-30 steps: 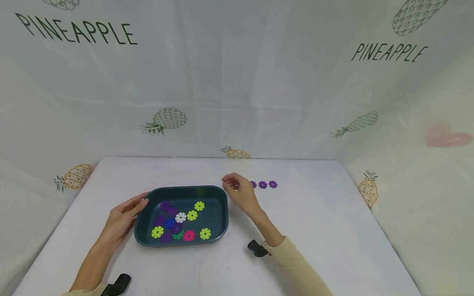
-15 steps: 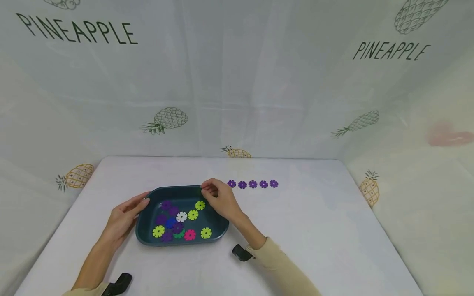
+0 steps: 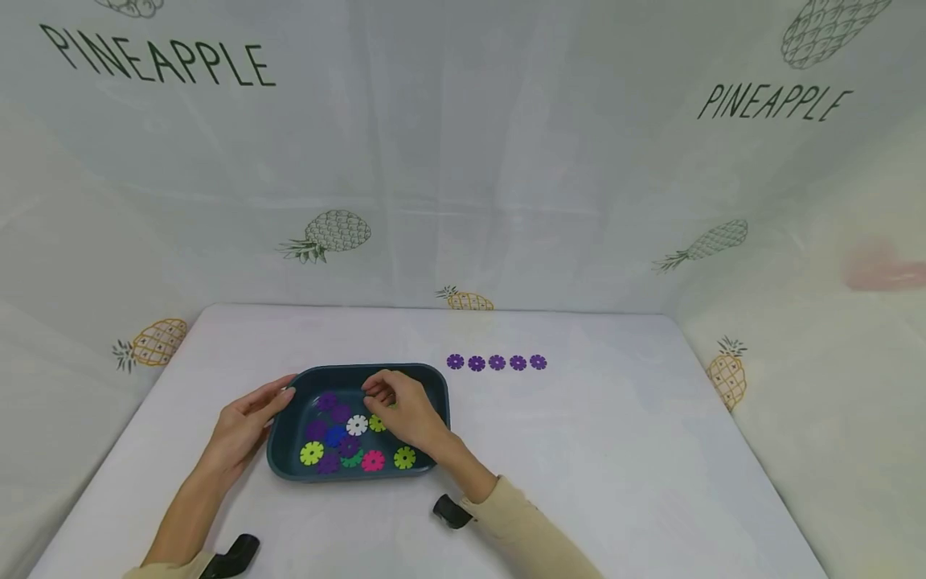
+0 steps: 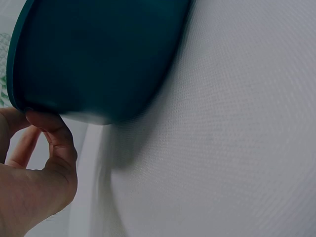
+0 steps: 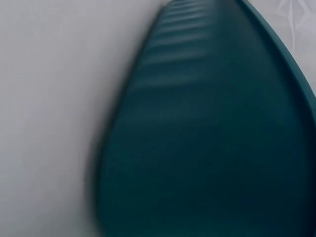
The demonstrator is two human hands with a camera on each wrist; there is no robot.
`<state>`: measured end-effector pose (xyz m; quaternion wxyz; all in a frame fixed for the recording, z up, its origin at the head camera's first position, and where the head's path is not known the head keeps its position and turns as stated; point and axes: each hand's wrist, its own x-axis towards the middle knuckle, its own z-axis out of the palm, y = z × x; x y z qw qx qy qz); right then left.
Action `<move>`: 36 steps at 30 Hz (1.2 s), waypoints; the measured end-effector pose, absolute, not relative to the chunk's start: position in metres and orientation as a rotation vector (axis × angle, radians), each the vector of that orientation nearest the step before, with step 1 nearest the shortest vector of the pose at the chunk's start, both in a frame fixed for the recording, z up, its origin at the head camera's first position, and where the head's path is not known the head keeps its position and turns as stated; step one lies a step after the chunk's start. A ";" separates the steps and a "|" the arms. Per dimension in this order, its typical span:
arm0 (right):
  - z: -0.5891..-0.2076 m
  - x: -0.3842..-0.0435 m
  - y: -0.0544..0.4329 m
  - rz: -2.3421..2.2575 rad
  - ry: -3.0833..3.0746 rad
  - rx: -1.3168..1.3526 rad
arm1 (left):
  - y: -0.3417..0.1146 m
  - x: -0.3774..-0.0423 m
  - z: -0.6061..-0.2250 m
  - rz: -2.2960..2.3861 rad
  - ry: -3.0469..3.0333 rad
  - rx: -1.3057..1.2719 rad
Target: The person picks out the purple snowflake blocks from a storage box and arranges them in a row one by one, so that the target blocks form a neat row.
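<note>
L forearm (image 3: 177, 515) comes from approx. 8 o'clock; L hand (image 3: 242, 426) pinches tray (image 3: 340, 375) rim at 10. R hand (image 3: 405, 410), arm (image 3: 470, 470) from 4, hangs over tray, fingers loosely bent, grip released; coloured discs (image 3: 357, 425) below. Purple discs (image 3: 497, 363) in row, approx. 2 o'clock.

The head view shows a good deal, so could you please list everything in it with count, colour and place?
table: one, white, lower view
backdrop: one, whitish with pineapple prints, behind table
tray: one, dark teal, on table
row discs: five, purple, on table, right of tray's far rim
tray discs: about five purple, at least three yellow-green, one each white, blue, green, pink, in tray
blurred mark: one, reddish, far right
wrist devices: two, black, by the wrists
sleeves: two, beige, on the forearms
left hand: one, bare, gripping tray's left rim
right hand: one, bare, over tray
</note>
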<state>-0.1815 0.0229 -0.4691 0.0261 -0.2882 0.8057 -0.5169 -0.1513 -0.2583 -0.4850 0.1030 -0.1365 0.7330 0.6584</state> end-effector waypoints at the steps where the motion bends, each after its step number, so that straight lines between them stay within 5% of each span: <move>1: -0.471 -0.181 0.021 -1.577 2.492 -0.904 | -0.258 -0.151 -0.485 1.944 2.161 -0.406; 36: -0.481 -0.171 0.011 -0.841 2.512 -1.226 | -0.259 -0.148 -0.483 1.967 2.155 -0.362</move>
